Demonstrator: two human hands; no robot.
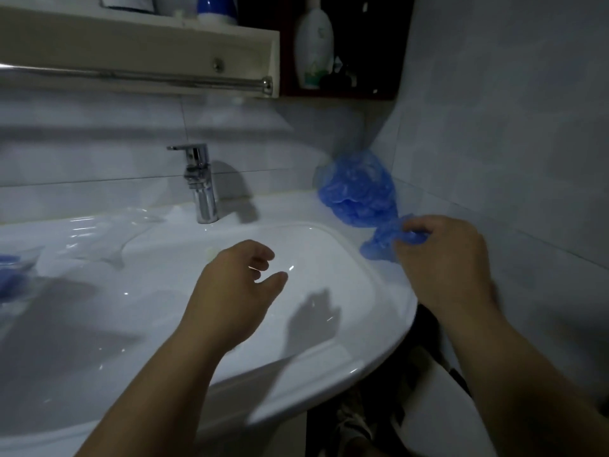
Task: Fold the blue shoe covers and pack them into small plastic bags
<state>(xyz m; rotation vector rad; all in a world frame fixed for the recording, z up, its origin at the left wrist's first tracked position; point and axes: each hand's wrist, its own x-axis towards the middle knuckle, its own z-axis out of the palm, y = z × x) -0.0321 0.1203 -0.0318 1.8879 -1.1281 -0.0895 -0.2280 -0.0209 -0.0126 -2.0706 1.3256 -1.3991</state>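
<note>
A pile of crumpled blue shoe covers [357, 189] lies on the back right corner of the white sink ledge, against the tiled wall. My right hand [445, 258] pinches one blue shoe cover [379, 247] just in front of that pile, at the basin's right rim. My left hand [237, 288] hovers over the basin with fingers loosely curled and nothing in it. Clear plastic bags [99, 239] lie on the left ledge. More blue material [8, 272] shows at the far left edge.
A chrome faucet [201, 183] stands behind the white basin [329, 245]. Above it hangs a shelf with a metal towel bar [138, 75]. A white lotion bottle [313, 44] stands in a dark niche. The tiled wall is close on the right.
</note>
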